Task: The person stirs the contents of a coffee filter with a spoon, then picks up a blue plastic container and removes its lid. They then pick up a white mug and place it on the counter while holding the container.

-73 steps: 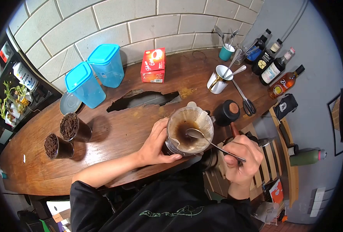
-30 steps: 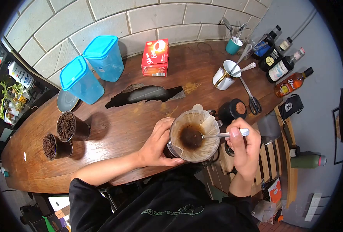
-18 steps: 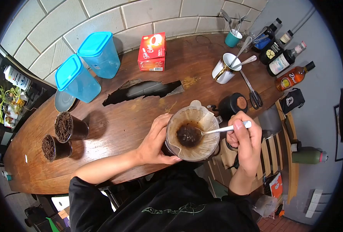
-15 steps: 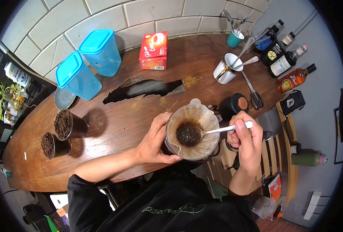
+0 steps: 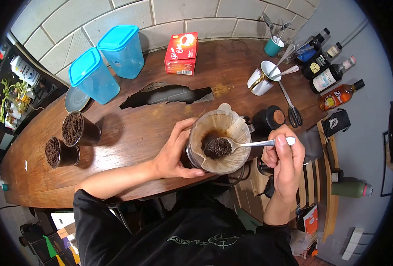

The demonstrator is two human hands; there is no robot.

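My left hand [image 5: 175, 153] is wrapped round the left side of a clear dripper lined with a paper filter [image 5: 234, 159]. In my right hand [image 5: 285, 153] is the handle of a metal spoon [image 5: 258, 143], pinched between thumb and fingers. The spoon's bowl is over the filter and heaped with dark, wet coffee grounds [image 5: 218, 147]. Brown stains mark the paper behind it. Two glasses full of dark grounds [image 5: 73, 126] [image 5: 54, 152] stand at the left of the wooden table.
Behind are two blue-lidded containers [image 5: 92, 75] [image 5: 124, 55], a red box [image 5: 181, 53] and a jagged hole [image 5: 167, 95] in the tabletop. A white mug [image 5: 259, 84], scissors [image 5: 294, 116], a black jar [image 5: 267, 120] and several bottles [image 5: 327, 80] stand right.
The spoon has risen from the bottom of the filter and now carries a heap of grounds. The view has shifted slightly. My left hand still holds the dripper.
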